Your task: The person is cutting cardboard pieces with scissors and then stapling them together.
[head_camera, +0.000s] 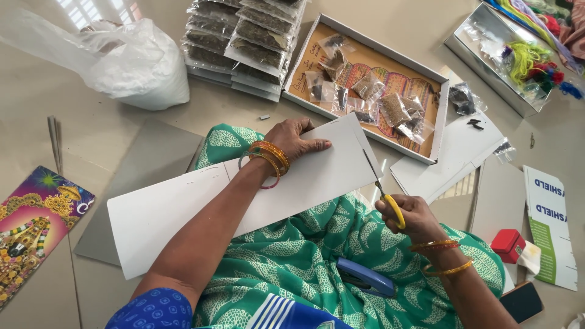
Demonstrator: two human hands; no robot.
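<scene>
I see the left hand [297, 139] gripping a flat white cardboard sheet [244, 195]; the right hand [409, 214] clenches yellow-handled steel scissors [384, 192] at its edge.

matt white card sheet [201, 213], yellow plastic-handled metal scissors [385, 196], glossy bangles [268, 157]
</scene>
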